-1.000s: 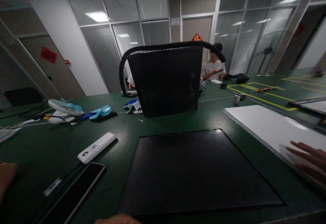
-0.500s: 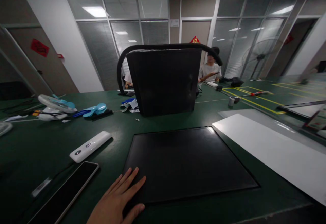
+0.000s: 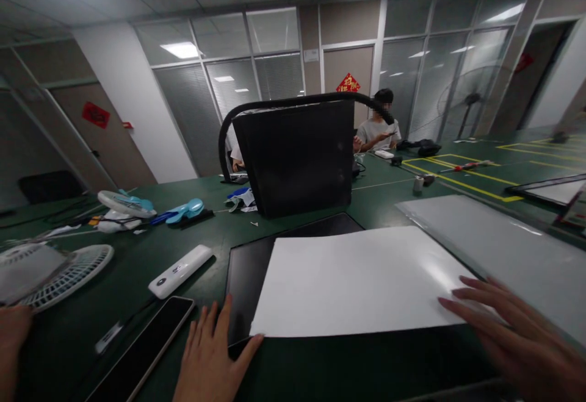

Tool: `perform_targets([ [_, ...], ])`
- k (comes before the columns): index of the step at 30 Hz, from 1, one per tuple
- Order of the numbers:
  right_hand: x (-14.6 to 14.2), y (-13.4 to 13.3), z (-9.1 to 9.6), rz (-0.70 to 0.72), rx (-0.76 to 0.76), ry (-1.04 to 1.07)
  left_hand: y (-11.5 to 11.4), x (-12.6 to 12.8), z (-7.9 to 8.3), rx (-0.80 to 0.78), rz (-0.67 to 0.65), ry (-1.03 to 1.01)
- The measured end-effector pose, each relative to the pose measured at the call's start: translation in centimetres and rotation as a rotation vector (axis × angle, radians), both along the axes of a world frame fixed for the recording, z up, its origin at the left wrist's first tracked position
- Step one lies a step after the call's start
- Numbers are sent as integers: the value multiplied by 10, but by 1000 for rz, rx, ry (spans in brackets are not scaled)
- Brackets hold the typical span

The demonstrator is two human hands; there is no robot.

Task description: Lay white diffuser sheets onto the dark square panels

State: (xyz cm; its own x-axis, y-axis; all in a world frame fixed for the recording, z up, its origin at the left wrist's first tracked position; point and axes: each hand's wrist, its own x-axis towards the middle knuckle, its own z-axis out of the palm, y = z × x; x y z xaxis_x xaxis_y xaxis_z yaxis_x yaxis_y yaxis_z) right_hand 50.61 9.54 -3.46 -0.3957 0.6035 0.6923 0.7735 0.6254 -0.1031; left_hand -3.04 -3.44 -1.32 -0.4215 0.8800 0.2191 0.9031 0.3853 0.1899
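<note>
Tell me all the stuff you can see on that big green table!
table: one, dark green, under everything
white sheet: one, white, lying over the black panel
black panel: one, black, flat, partly under the sheet
grey sheet: one, pale grey, flat at right
black box: one, black, upright mid-table
black tube: one, black, arching over the box
white bar: one, white, left of the panel
phone: one, black, near left
white fan: one, white, lying far left
blue fan: one, blue, behind the white bar
person: one, pale shirt, seated far side
blurred hand: one, left edge; whose, cannot tell
left hand: one, open, flat by the panel's near corner
right hand: one, open, fingertips on the white sheet
</note>
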Motion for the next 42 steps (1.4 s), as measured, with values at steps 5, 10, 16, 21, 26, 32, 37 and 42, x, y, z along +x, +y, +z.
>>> perform_targets([
  [5, -58, 40, -14, -79, -88, -64, 1, 0, 2, -76, -35, -79],
  [10, -63, 49, -26, -197, -166, -26, 0, 4, 9, -69, -39, -83],
  [16, -66, 45, -22, -131, -330, -106, 3, 4, 14, -124, -55, -108],
  [21, -71, 48, -17, -61, -466, -171, 5, 5, 18, -122, -57, -125],
  [26, -76, 78, 1, 49, -583, -242, 4, 2, 17, -153, -108, -99],
  [32, -86, 127, 21, -78, -563, -202, 6, -10, 8, -178, -146, -64],
  [37, -92, 122, 14, -176, -529, -157, 7, -13, 7, -206, -146, -42],
  [42, -90, 82, 5, -215, -510, -112, 6, -8, 10, -256, -151, 18],
])
